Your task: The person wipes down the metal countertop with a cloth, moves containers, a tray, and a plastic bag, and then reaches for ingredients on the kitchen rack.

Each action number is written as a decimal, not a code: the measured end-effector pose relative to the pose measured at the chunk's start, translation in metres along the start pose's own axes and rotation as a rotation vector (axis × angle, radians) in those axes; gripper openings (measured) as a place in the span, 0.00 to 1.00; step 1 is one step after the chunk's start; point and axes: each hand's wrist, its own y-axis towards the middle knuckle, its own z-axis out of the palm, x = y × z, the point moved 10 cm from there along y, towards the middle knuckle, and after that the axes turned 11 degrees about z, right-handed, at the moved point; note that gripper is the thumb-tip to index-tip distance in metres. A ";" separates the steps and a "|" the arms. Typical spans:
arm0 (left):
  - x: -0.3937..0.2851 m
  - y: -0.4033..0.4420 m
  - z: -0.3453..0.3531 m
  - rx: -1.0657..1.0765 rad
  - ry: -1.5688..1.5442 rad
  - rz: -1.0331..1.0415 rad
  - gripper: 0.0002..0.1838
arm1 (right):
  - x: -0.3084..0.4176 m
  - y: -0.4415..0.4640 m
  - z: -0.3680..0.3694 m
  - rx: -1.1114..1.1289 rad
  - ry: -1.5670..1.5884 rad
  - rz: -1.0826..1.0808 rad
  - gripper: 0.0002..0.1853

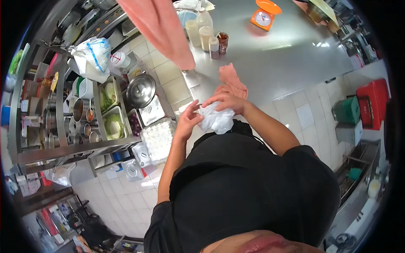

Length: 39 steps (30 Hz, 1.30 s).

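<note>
Just in front of my torso, a crumpled white plastic bag (217, 119) is between my two hands. My right hand (225, 103) lies over its upper side with bent fingers gripping it. At its left edge is my left hand (188, 120), with curled fingers and the thumb against the bag. Whether anything is inside the bag cannot be seen. A crumpled pink cloth (231, 84) rests on the steel table's edge, just beyond my right hand.
The steel table (287, 55) carries several bottles (206, 38), a sauce jar (222, 43) and an orange scale (263, 18). Another pink cloth (162, 31) hangs at the top. To the left are shelves with metal pots (80, 109), cabbage (114, 127) and a round lid (141, 90).
</note>
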 end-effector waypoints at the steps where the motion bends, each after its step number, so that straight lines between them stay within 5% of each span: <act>1: 0.011 0.011 0.020 0.020 -0.038 -0.055 0.38 | -0.006 -0.009 -0.031 -0.045 -0.129 -0.060 0.25; 2: 0.016 0.021 0.040 0.033 -0.052 -0.092 0.36 | -0.005 -0.020 -0.058 -0.087 -0.258 -0.122 0.26; 5: 0.025 0.051 0.088 0.120 -0.032 -0.197 0.32 | 0.015 -0.049 -0.103 0.045 0.112 -0.020 0.28; 6: 0.023 0.064 0.096 0.079 0.027 -0.150 0.19 | 0.017 -0.057 -0.127 -0.005 0.080 0.012 0.29; 10: 0.029 0.110 0.096 -0.033 0.104 -0.094 0.05 | 0.003 -0.085 -0.211 -0.087 -0.021 0.199 0.33; 14: 0.020 0.137 0.092 -0.134 0.113 -0.070 0.07 | 0.004 -0.100 -0.244 0.067 -0.078 0.163 0.33; 17: 0.011 0.155 0.072 -0.285 0.060 0.034 0.07 | 0.009 -0.102 -0.263 0.122 0.321 0.148 0.30; 20: 0.008 0.180 0.054 -0.333 0.054 0.065 0.08 | 0.007 -0.087 -0.286 -0.060 0.181 0.176 0.25; 23: -0.003 0.205 0.055 -0.384 -0.068 0.070 0.08 | -0.013 -0.069 -0.309 -0.156 -0.460 0.417 0.19; 26: -0.010 0.228 0.053 -0.423 -0.232 0.090 0.07 | 0.010 -0.058 -0.313 -0.246 -0.695 0.374 0.12; 31: -0.026 0.229 0.035 -0.466 -0.191 0.091 0.05 | 0.064 -0.072 -0.333 -0.402 -0.243 0.070 0.07; 39: -0.034 0.212 0.058 -0.183 0.285 -0.021 0.08 | 0.056 -0.054 -0.357 -0.284 -0.158 0.137 0.08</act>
